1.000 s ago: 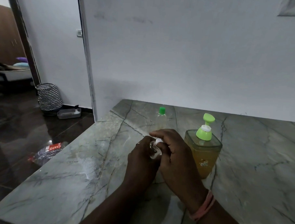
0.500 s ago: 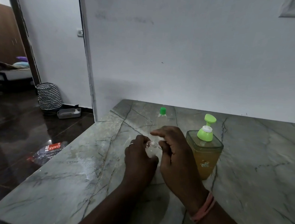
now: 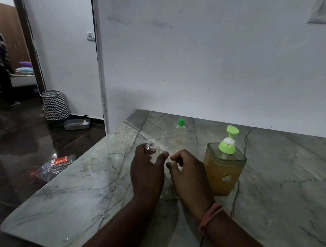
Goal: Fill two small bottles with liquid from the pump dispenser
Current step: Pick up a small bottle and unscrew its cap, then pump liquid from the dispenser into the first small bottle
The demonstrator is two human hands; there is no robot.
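- The left hand [image 3: 147, 171] grips a small clear bottle [image 3: 152, 151] over the middle of the marble counter [image 3: 77, 185], fingers and thumb curled round its body; the bottle stands upright with its threaded neck bare and open at the top.
- The right hand [image 3: 189, 173] sits just beside the left, its fingers curled inward with fingertips close to the thumb; whether it pinches the bottle's cap or anything else, I cannot tell, since the fingers hide the gap.
- A pinkish band [image 3: 209, 216] circles the right wrist.
- The pump dispenser [image 3: 224, 169], a squarish clear container of amber liquid with a light green pump head, stands just right of the right hand, nearer the counter's back edge than its front.
- A second small bottle [image 3: 179, 132] with a green cap stands upright near the back edge, beyond both hands and left of the dispenser.
- On the dark floor off the counter's left edge lie a plastic packet [image 3: 54, 165], a zigzag-patterned basket [image 3: 54, 105] and a small grey tray [image 3: 76, 123].
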